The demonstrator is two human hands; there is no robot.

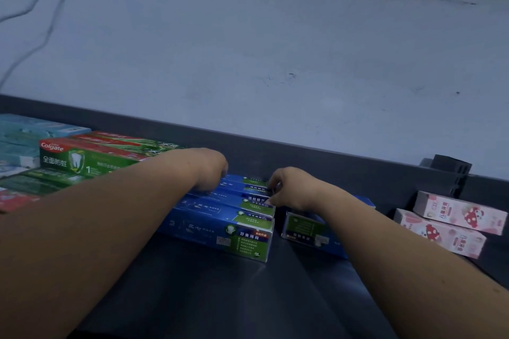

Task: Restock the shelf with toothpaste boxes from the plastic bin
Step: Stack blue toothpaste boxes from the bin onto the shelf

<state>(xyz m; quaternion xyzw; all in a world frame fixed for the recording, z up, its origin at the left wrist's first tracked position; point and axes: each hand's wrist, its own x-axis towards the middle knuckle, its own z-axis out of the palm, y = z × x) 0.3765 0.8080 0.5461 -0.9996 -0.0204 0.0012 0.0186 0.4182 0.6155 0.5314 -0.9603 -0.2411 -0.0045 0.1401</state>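
toppling was risked: blue toothpaste boxes point(220, 228) were packed together on the shelf point(220, 297), the left grip point(209, 170) curled over them, the right grip point(289, 187) pinching one end; an uneven push could have scattered them.

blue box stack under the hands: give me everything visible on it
The blue boxes are several long cardboard toothpaste cartons with green-and-white label panels at their right ends. They lie flat, piled in stepped rows on the dark shelf, and the front box sits lowest. The left hand rests on the pile's top, its fingers hidden. The right hand seems to pinch an upper box's right end.
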